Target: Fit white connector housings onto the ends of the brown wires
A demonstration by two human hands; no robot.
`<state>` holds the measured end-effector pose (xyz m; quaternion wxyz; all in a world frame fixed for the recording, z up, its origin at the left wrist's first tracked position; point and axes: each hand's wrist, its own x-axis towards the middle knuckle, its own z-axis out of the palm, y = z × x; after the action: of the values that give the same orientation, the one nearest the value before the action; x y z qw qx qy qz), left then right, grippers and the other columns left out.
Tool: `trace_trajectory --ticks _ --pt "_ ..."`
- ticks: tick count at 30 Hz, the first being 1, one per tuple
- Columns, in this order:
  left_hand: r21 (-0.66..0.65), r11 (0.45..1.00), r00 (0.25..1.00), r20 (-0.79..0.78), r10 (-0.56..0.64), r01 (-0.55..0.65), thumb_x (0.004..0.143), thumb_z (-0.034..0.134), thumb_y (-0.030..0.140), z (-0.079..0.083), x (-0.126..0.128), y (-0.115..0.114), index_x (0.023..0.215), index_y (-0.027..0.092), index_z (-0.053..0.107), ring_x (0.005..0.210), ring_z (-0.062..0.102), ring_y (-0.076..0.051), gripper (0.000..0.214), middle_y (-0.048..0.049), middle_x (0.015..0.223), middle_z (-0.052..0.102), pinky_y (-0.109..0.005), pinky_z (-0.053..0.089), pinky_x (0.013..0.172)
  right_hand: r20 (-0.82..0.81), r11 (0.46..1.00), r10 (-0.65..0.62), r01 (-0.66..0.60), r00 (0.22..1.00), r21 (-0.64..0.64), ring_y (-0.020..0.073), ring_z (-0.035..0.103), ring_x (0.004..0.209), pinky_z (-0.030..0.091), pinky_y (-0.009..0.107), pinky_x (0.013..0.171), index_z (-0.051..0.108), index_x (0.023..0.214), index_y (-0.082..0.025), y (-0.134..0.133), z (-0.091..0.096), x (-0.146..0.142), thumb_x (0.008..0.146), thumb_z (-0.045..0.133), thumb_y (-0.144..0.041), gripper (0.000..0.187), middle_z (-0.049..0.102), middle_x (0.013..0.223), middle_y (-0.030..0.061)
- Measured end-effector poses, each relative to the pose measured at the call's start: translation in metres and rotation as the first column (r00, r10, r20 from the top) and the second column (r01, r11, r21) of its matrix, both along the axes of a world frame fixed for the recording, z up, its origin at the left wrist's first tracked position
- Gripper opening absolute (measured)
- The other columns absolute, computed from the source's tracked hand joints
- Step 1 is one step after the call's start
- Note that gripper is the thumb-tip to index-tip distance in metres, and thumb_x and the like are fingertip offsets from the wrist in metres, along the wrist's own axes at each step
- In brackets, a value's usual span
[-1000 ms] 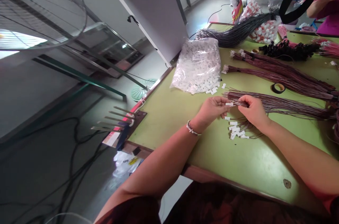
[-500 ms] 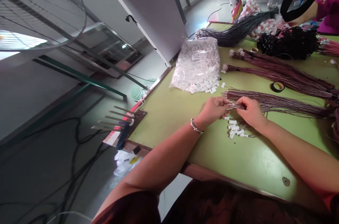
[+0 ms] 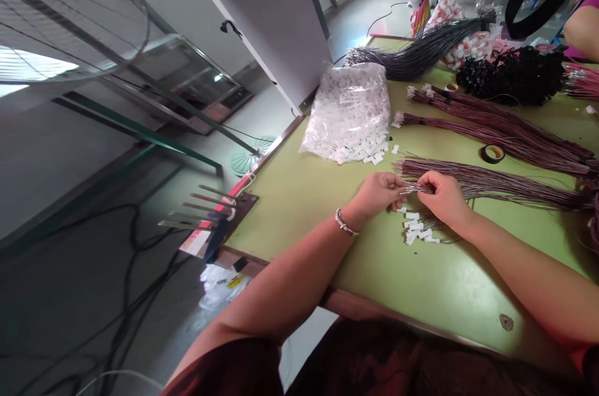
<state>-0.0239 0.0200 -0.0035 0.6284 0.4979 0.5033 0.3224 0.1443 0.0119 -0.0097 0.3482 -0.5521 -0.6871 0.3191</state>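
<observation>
My right hand (image 3: 443, 195) is closed round a small bunch of dark wires (image 3: 413, 188) with bare metal terminals pointing left. At those terminals the thumb and fingers of my left hand (image 3: 380, 192) are pinched together; exactly what sits between the fingertips is too small to tell apart. White plastic connectors (image 3: 414, 229), with thin wires running from them, lie on the table just below both hands. Right behind my hands stretches a long bundle of brown wires (image 3: 496, 183), its ends toward the left.
A clear bag of white connectors (image 3: 346, 112) lies on the green table (image 3: 285, 209), some spilled beside it. Further back are more brown wire bundles (image 3: 486, 128), a tape roll (image 3: 491, 154), black parts (image 3: 512, 75) and dark wires (image 3: 416, 56). A pronged rack (image 3: 219, 215) is fixed at the left edge.
My hands stay almost in place, still together at the wire terminals. At the upper right, another person's arm has moved back toward the right edge. The view has shifted very slightly.
</observation>
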Motion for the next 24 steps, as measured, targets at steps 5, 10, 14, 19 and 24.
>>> trace_trajectory --ticks 5,10,14,19,24 --pt "0.057 0.998 0.999 0.01 0.03 -0.031 0.071 0.073 0.016 0.0 0.006 0.0 0.064 0.011 0.06 0.036 0.05 -0.005 0.016 0.002 0.047 0.059 -0.015 0.039 0.035 0.0 1.0 -0.022 0.022 1.0 0.015 0.0103 0.044 0.05 0.034 0.023 0.052 0.057 0.064 -0.018 -0.001 -0.005 -0.001 0.062 0.053 -0.02 0.005 0.059 0.057 -0.0027" --pt "0.033 0.999 0.998 -0.054 -0.018 0.02 0.071 0.072 0.014 0.003 -0.003 0.001 0.066 0.011 0.062 0.037 0.051 -0.006 0.012 0.0019 0.046 0.058 -0.015 0.042 0.037 -0.029 0.999 0.046 -0.046 0.999 -0.009 0.0106 0.047 0.053 0.034 0.023 0.054 0.06 0.066 -0.018 0.002 -0.003 0.005 0.064 0.052 -0.02 0.009 0.06 0.059 -0.0023" --pt "0.012 1.0 0.998 -0.048 -0.028 0.028 0.071 0.072 0.013 0.003 -0.01 0.002 0.07 0.01 0.063 0.039 0.053 -0.006 0.009 0.001 0.048 0.06 -0.015 0.043 0.038 -0.058 0.998 0.061 -0.063 0.996 -0.031 0.0107 0.047 0.054 0.034 0.023 0.054 0.059 0.064 -0.017 0.004 0.002 0.005 0.063 0.053 -0.022 0.008 0.059 0.058 -0.0021" --pt "-0.018 1.0 1.0 -0.009 -0.021 0.021 0.07 0.07 0.01 0.0 -0.004 0.002 0.067 0.011 0.06 0.037 0.052 -0.006 0.01 0.0008 0.049 0.061 -0.016 0.041 0.037 -0.015 0.999 0.036 -0.037 0.999 -0.039 0.0103 0.045 0.051 0.033 0.023 0.052 0.059 0.064 -0.018 0.002 0.0 0.001 0.061 0.053 -0.021 0.008 0.058 0.056 -0.0029" --pt "0.043 0.999 1.0 -0.007 -0.006 0.007 0.069 0.071 0.01 -0.004 0.001 0.002 0.066 0.011 0.061 0.037 0.05 -0.005 0.01 0.0024 0.046 0.057 -0.015 0.039 0.036 0.018 0.998 0.052 -0.051 0.999 -0.044 0.011 0.048 0.054 0.034 0.023 0.054 0.06 0.066 -0.018 0.002 -0.005 0.003 0.063 0.053 -0.021 0.008 0.06 0.059 -0.0019"
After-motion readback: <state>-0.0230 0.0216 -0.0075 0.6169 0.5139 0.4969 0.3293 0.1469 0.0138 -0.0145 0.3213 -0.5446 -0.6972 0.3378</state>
